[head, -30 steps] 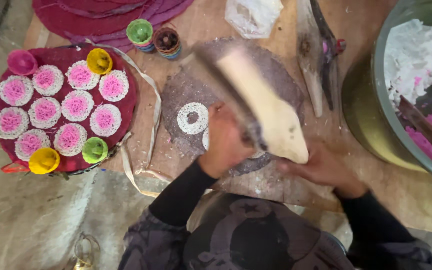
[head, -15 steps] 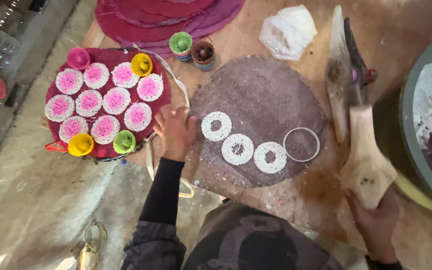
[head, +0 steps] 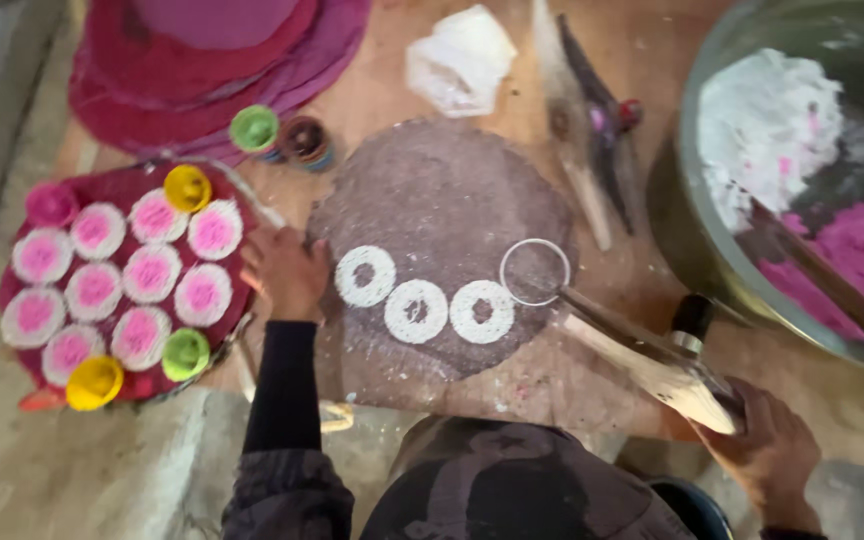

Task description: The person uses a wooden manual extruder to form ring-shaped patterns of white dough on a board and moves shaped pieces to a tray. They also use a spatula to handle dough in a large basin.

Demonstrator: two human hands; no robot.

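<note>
On round mat (head: 452,190): left hand (head: 287,270) flat, fingers spread; right hand (head: 767,450) closed round wooden paddle (head: 652,360).

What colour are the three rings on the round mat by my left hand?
The three rings are white, lying on the speckled brownish-purple mat; the head view shows them.

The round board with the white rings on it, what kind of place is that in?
It looks like a small food-making spot set on the ground, maybe a street stall. On the round board lie white rings, a tray holds pink-and-white cakes, and a big metal bowl holds white and pink flour.
</note>
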